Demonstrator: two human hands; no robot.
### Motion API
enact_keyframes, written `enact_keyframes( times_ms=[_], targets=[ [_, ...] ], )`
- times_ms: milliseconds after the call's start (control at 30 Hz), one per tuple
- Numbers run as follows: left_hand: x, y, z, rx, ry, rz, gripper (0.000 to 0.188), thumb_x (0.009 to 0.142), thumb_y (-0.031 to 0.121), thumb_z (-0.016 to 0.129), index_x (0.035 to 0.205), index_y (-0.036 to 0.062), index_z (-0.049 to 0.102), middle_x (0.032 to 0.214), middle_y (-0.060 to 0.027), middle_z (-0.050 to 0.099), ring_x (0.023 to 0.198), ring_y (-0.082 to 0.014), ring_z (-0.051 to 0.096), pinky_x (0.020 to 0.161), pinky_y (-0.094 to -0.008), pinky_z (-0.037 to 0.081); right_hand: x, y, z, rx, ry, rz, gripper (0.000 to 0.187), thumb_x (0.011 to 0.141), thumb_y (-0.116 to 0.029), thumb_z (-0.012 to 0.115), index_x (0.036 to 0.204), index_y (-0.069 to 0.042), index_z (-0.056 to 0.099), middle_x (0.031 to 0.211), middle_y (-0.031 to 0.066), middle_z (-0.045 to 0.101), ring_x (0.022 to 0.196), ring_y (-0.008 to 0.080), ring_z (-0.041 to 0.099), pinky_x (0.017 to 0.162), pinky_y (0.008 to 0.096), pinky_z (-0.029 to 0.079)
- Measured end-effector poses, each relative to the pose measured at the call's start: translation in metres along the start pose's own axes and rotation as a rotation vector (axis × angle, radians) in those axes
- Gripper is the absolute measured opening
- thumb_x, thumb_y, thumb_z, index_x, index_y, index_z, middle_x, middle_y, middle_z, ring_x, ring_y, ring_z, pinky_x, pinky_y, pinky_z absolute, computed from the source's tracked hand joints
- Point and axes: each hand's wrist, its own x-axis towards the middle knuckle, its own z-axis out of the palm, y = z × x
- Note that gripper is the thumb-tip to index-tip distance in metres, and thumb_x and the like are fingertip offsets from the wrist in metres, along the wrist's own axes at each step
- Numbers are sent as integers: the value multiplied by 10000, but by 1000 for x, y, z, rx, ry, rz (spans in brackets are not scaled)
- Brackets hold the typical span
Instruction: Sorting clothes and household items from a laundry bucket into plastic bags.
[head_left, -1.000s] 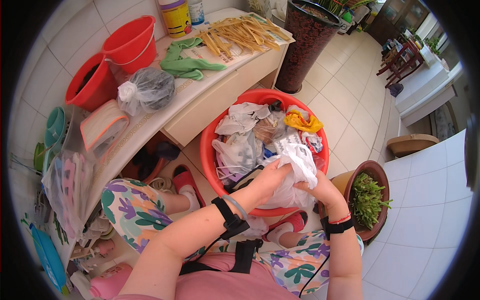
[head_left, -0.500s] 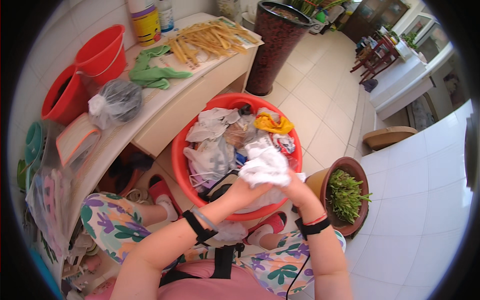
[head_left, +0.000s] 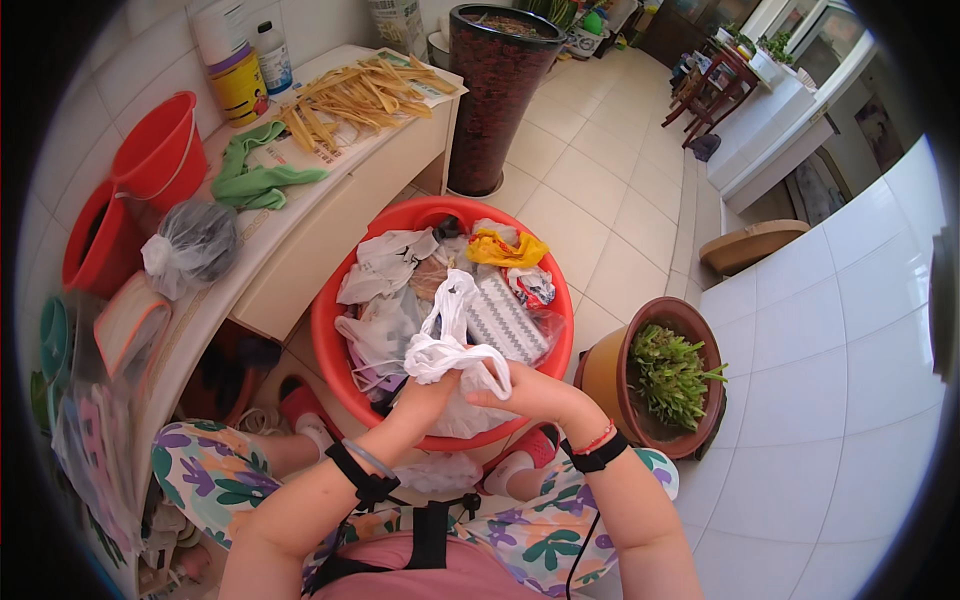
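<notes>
Over the near part of a wide red basin point(head_left: 330, 365), both my hands are close together on a crumpled white plastic bag point(head_left: 440, 355). My left hand point(head_left: 428, 398) grips its bunched lower end, the fingers mostly hidden under the folds. Beside it, my right hand point(head_left: 520, 392) is closed at a drooping loop of the same bag. The upper end of the bag sticks out away from me as a twisted strip. Inside the basin are many crumpled bags, among them a yellow bag point(head_left: 507, 248), a clear whitish bag point(head_left: 385, 330) and a white item with grey zigzags point(head_left: 505, 318).
On the left, a long counter point(head_left: 300, 225) carries red buckets point(head_left: 165, 155), green gloves point(head_left: 250, 175), a tied bag point(head_left: 195, 250) and yellowish strips point(head_left: 355, 100). A tall dark planter point(head_left: 500, 100) stands beyond the basin. A potted plant point(head_left: 670, 375) is near the tiled wall point(head_left: 800, 400).
The bag and both hands have shifted left and nearer to me. From a bunched wad, the bag has loosened into a strip with loops. The zigzag item now shows. The view has shifted too.
</notes>
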Motion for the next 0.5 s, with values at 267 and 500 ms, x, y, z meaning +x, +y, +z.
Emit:
enact_keyframes(
  times_ms=[267,500],
  targets=[
    [6,16,-9,-369,162,-329,429,982,334,473,1312,59,464,1266,-83,526,1100,-207,527,934,-326,419,-3,2,-14,45,170,-33,596,844,-187,693,1342,-28,408,1187,93,566,1103,175,524,984,319,401],
    [8,28,-18,-585,152,-356,474,988,376,436,1310,28,448,1262,-113,551,1122,-251,559,929,-395,471,-7,0,-18,-131,108,-56,435,871,-243,660,1229,-33,529,1090,53,605,1025,116,537,914,252,421]
  ],
)
